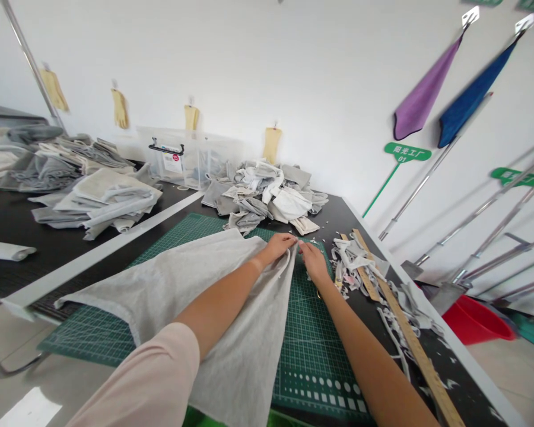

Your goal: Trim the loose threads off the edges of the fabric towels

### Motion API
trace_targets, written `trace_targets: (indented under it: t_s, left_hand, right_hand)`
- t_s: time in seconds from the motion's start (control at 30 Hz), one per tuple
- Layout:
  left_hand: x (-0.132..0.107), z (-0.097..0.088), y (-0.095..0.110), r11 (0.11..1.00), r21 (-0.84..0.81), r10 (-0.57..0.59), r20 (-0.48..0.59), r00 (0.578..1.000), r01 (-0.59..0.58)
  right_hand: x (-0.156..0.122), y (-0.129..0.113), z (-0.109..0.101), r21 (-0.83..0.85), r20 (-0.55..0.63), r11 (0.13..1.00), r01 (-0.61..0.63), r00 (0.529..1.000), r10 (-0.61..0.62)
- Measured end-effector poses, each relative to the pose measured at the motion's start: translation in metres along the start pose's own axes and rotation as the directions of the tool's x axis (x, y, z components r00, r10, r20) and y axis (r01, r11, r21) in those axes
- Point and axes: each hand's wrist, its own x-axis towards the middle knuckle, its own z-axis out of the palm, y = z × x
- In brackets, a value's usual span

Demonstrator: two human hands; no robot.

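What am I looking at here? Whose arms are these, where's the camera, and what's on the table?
This is one picture from a camera worn on a person's head, looking forward and down, so the two arms are that person's own. No machine is involved. The left hand and right hand both grip a grey fabric above a green cutting mat on a black table. To the right lie a wooden ruler and a heap of fabric scraps. Beyond the mat is a pile of grey and white cloth pieces.

Black worktable [333, 216], green cutting mat [311, 356], wooden ruler [412, 338], fabric scraps [356, 261]
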Motion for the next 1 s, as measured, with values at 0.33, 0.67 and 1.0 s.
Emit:
trace_targets:
  t_s: [0.33,0.67,1.0]
  left_hand:
    - [0.01,-0.023,-0.002,0.969,0.247,0.032,-0.131,0.991,0.001]
    - [0.01,-0.028,-0.011,0.985,0.168,0.049,-0.06,0.997,-0.038]
    - [0.003,-0.029,-0.002,0.998,0.064,-0.017,-0.027,1.0,0.018]
  right_hand:
    - [0.024,-0.02,0.034,-0.451,-0.041,0.887,-0.101,0.995,0.092]
    - [0.01,-0.012,0.037,-0.547,-0.074,0.833,-0.08,0.996,0.047]
    - [0.01,-0.006,0.036,-0.508,-0.067,0.861,-0.017,0.998,-0.019]
